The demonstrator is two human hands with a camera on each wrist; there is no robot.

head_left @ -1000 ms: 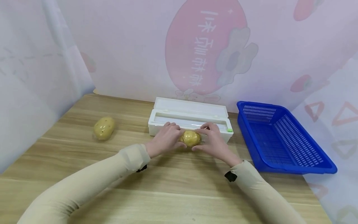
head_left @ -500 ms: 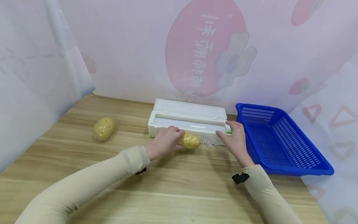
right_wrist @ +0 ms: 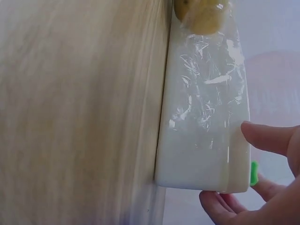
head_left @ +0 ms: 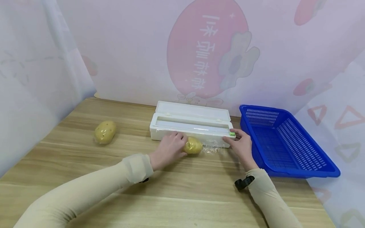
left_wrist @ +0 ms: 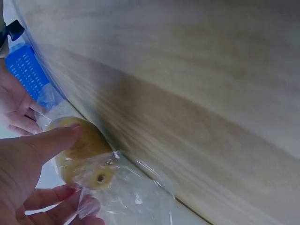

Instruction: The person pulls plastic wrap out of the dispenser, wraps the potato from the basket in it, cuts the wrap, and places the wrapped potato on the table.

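A potato (head_left: 193,145) in clear cling film lies against the front of the white cling film dispenser (head_left: 159,134), whose lid stands open at the back. My left hand (head_left: 170,148) grips that potato from its left side; in the left wrist view the thumb (left_wrist: 61,140) presses its top and loose film hangs around it. At the dispenser's right end, my right hand (head_left: 240,146) holds the corner, thumb on the front edge, index finger at the green slider (right_wrist: 254,173). Crinkled film (right_wrist: 201,89) stretches from the potato across the dispenser's front.
Another film-wrapped potato (head_left: 105,132) sits at the left of the wooden table (head_left: 171,202). A blue perforated basket (head_left: 263,152) stands close to the right of the dispenser and the right hand. Printed cloth (head_left: 128,47) hangs behind the table.
My right hand has left the potato, moved right to the dispenser's end and settled at its corner by the green slider. The left hand has kept its grip on the potato.
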